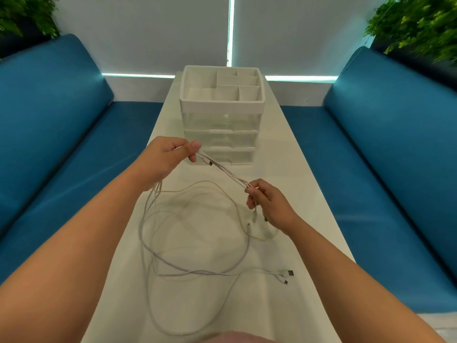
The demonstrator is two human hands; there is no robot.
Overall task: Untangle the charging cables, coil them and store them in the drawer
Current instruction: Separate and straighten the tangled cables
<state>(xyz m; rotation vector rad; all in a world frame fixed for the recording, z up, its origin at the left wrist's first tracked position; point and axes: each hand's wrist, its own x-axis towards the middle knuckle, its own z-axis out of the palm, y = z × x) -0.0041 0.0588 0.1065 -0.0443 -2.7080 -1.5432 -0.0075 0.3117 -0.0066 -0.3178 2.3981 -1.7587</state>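
Several white charging cables [197, 243] lie in tangled loops on the white table [284, 194], partly lifted. My left hand [168, 157] pinches a bundle of strands between thumb and fingers, held above the table. My right hand [267, 201] grips the same strands lower and to the right, so a short taut stretch [227, 173] runs between my hands. Small plug ends hang below my right hand. A USB plug [286, 272] rests on the table at the near right. The clear three-drawer unit [220, 139] stands behind my hands, its drawers closed.
The drawer unit carries a white divided tray top [222, 102]. Blue sofa cushions [61, 144] flank the narrow table on both sides [395, 157]. Green plants [420, 23] stand in the far corners. A window blind hangs behind.
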